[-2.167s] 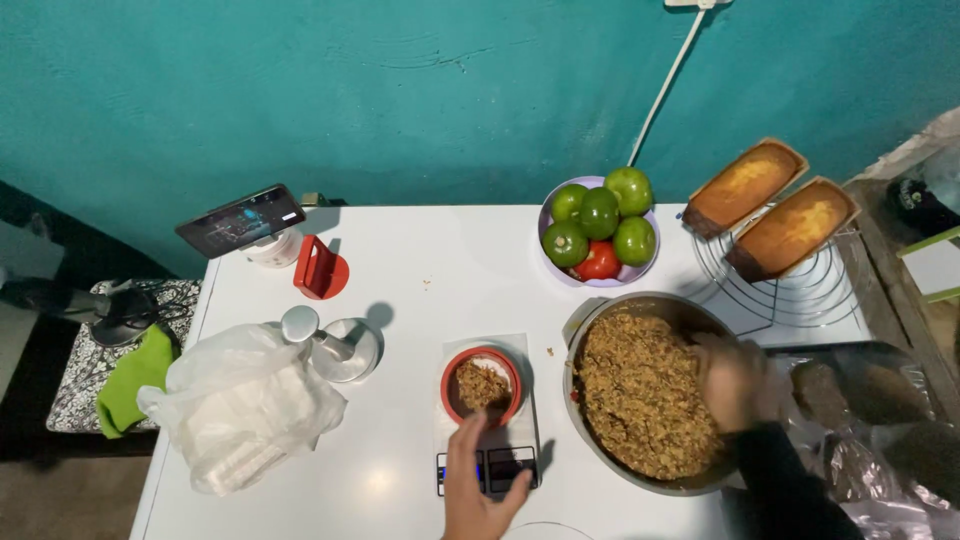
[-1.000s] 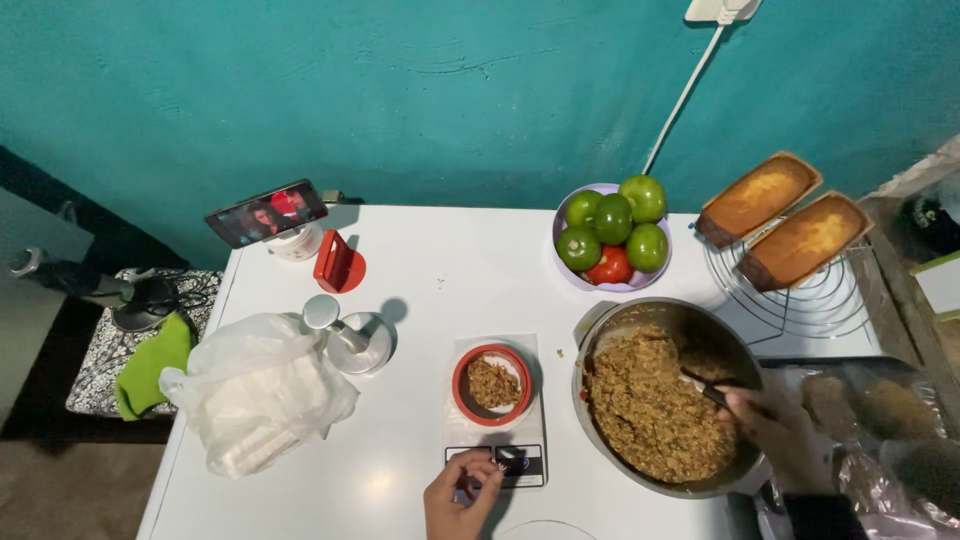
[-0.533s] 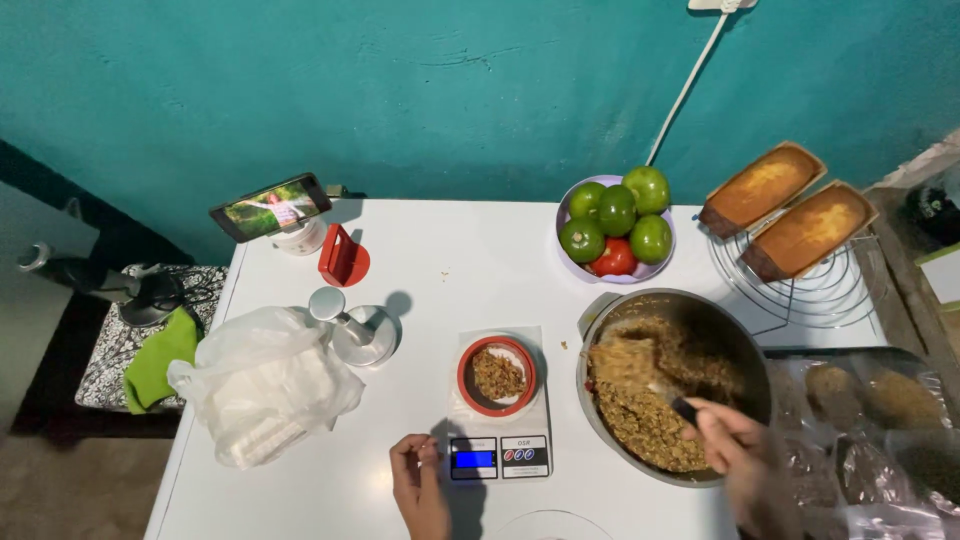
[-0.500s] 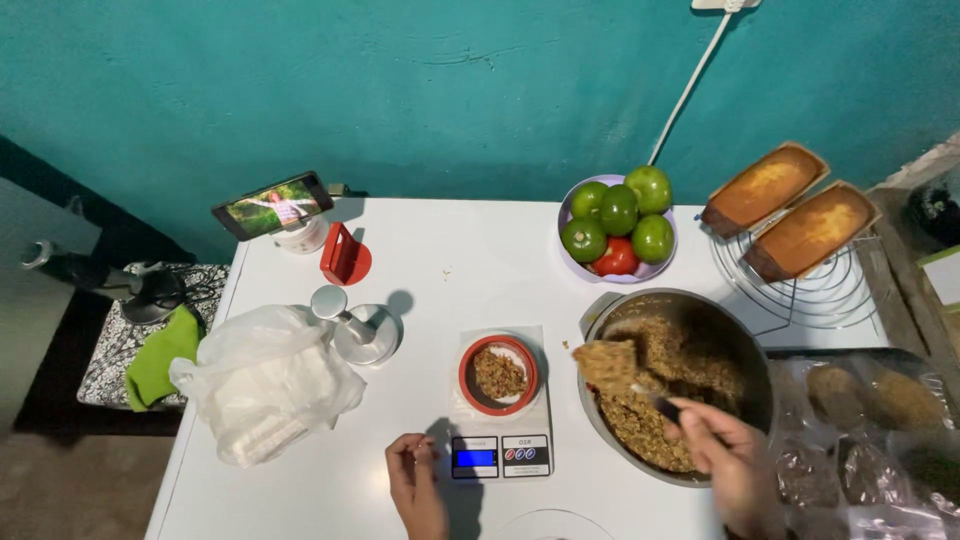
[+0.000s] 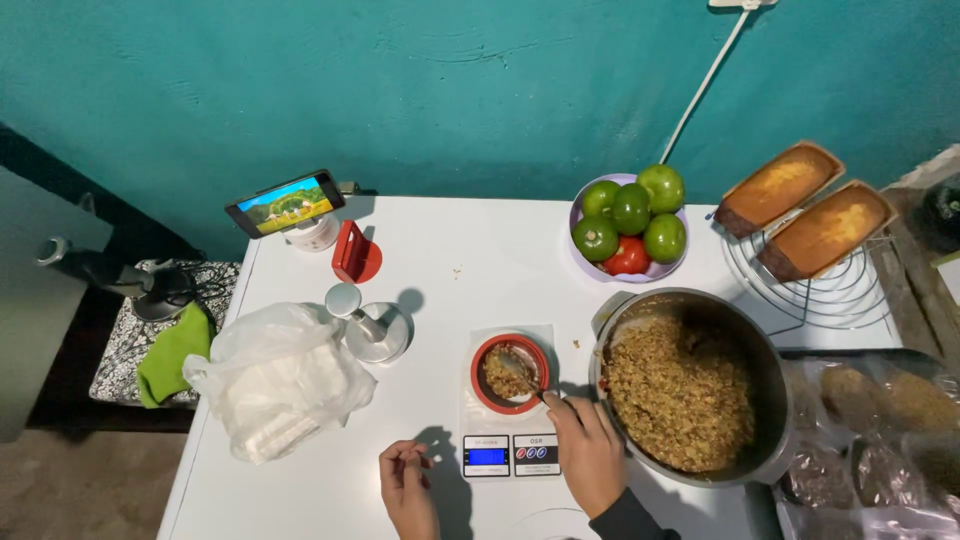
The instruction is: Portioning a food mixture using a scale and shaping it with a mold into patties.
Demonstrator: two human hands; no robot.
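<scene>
Holding a spoon, the right hand has its fingers clamped on the handle, the spoon's tip inside the red bowl on the scale near the table's front edge. Left hand rests beside the scale, fingers loosely curled together, holding nothing. Pot stands just right of the bowl.

Both hands come up from the bottom edge of the view. The left hand sits low, its back facing up. Its fingers are curled in loosely, with the fingertips bunched close together, and it holds nothing. The right hand is a little higher and further forward. Its fingers are closed in a grip, knuckles up, pointing up and to the left. A dark sleeve covers the right wrist.
</scene>
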